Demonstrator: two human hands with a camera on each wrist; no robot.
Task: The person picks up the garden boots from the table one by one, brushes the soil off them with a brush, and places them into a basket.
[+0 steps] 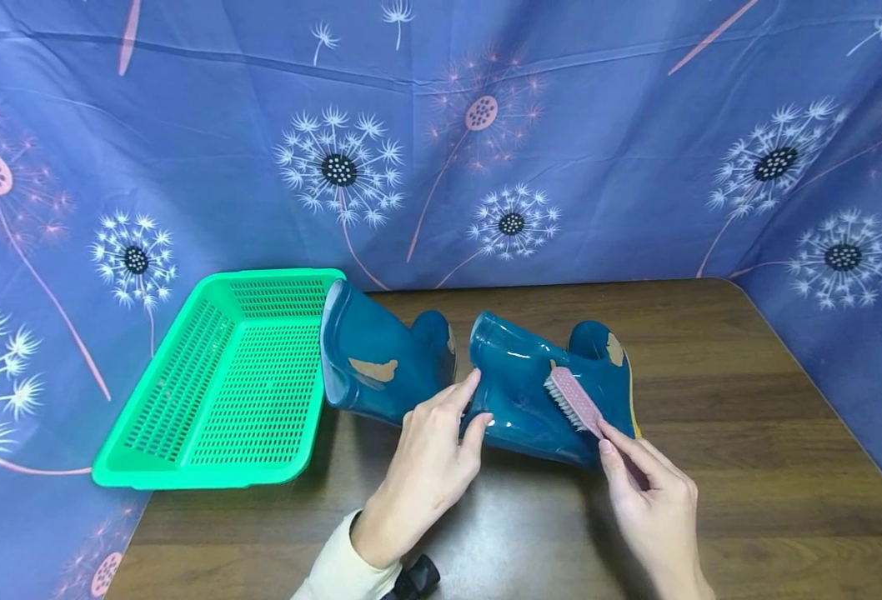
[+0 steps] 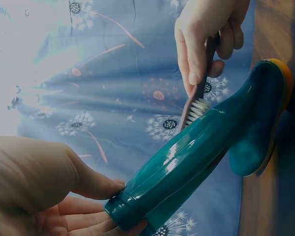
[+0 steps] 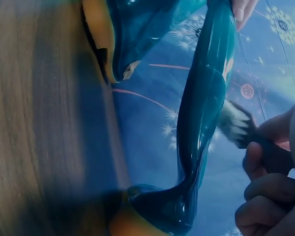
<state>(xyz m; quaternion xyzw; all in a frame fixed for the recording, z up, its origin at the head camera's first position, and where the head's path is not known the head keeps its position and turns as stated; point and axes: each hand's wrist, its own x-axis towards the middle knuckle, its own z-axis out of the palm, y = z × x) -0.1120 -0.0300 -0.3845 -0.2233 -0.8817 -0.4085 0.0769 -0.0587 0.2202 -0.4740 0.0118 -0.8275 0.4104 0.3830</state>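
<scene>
A glossy teal rain boot (image 1: 523, 383) with a yellow-edged sole lies on its side on the table. My left hand (image 1: 428, 462) pinches the boot's top opening, thumb on one side and fingers on the other, as the left wrist view shows. In my right hand (image 1: 654, 504) is the handle of a pink scrub brush (image 1: 574, 398). Its pale bristles (image 2: 197, 111) touch the boot's shaft. To the left lies a second teal boot (image 1: 377, 329), also on its side, with a tan patch on its shaft.
A green plastic basket (image 1: 253, 400) with slotted walls stands on the left, against the second boot's opening. Behind the brown wooden table (image 1: 749, 467) hangs a blue cloth (image 1: 621, 183) printed with dandelions, which also runs along both sides.
</scene>
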